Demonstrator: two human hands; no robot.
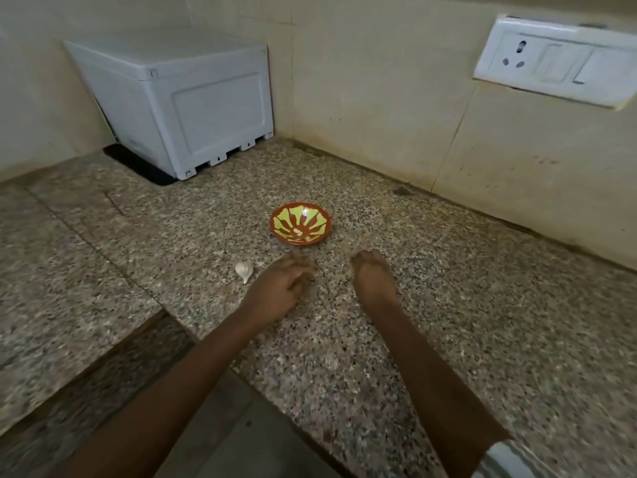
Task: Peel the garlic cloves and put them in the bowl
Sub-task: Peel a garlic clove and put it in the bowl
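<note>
Garlic bulb (pixel 244 270) lies on the counter (pixel 448 305) near frame centre, just left of the left hand (pixel 279 288), below the bowl (pixel 301 224). The right hand (pixel 372 274) is lower right of the bowl. Both hands' fingers are curled and blurred, and I cannot tell whether they hold anything.

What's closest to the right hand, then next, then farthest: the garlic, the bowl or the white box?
From the right hand:
1. bowl: just ahead, a little to the left.
2. garlic: on the counter to the left, beyond the left hand.
3. white box: far back in the left corner.

White garlic bulb (pixel 244 270) lies near patterned bowl (pixel 320 219).
</note>
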